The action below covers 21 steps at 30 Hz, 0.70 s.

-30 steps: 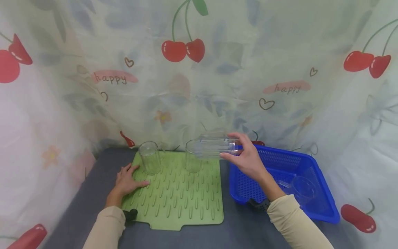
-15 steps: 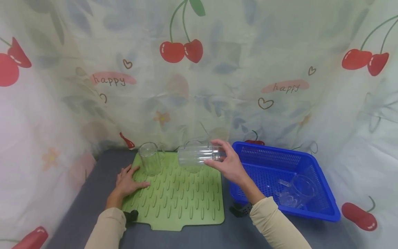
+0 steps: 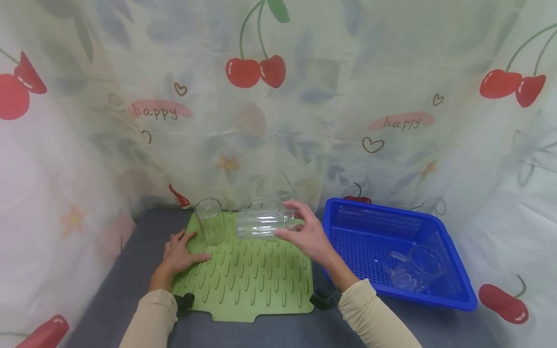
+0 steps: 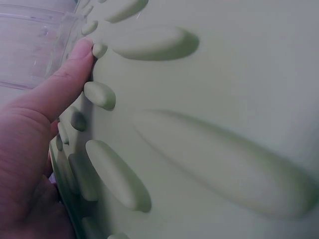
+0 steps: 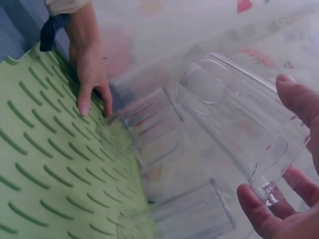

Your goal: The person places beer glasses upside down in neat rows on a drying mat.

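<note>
My right hand (image 3: 306, 234) grips a clear glass mug (image 3: 258, 225) by its base end. The mug lies sideways in the air over the green ridged mat (image 3: 256, 290), its other end toward the left. My left hand (image 3: 179, 253) rests with spread fingers on the mat's left edge; the thumb (image 4: 60, 87) lies on the surface in the left wrist view. Just beyond that hand stands another clear mug (image 3: 211, 222) on the mat. A further mug (image 5: 192, 214) on the mat shows in the right wrist view; from the head it is mostly hidden behind the held one.
To the right, a blue perforated basket (image 3: 391, 211) holds clear mugs (image 3: 426, 263) in its right part. The mat lies on a dark grey table (image 3: 278, 333). A curtain (image 3: 304, 154) printed with cherries hangs close behind and at both sides.
My right hand has carried the mug left and slightly down, from beside the basket to over the mat's middle. The left hand stays in place.
</note>
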Tool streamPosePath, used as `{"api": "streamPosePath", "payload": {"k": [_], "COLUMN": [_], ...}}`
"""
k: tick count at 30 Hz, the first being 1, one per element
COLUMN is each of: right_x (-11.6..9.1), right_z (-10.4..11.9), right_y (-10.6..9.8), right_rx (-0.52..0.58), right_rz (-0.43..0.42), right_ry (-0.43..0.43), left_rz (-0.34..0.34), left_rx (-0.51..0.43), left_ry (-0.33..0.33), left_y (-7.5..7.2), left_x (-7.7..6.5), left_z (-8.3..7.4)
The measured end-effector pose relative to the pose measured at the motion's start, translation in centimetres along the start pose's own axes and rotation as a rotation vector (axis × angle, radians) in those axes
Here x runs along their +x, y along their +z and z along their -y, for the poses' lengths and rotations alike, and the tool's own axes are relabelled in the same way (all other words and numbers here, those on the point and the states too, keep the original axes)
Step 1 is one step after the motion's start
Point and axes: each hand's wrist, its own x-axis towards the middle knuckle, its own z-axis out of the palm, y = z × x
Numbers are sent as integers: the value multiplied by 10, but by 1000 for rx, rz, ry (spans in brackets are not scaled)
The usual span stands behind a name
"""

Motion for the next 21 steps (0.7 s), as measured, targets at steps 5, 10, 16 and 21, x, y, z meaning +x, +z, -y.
{"api": "streamPosePath", "payload": {"k": [5,10,16,21], "right_x": [-2,-6,-9,-11], "right_z": [-4,-10,-18,-26], "right_y": [14,30,47,60], "right_rx": [12,52,109,110], "right_rz": [14,34,52,64], "right_ry": [3,7,22,71], "left_rz": [-7,-6,-3,-11], "left_rx": [-4,-9,-8,-6], "left_ry": [-3,0,2,2], "left_y": [0,1,3,2], "left_x": [-1,-1,2,0], "left_z": [0,1,3,2]}}
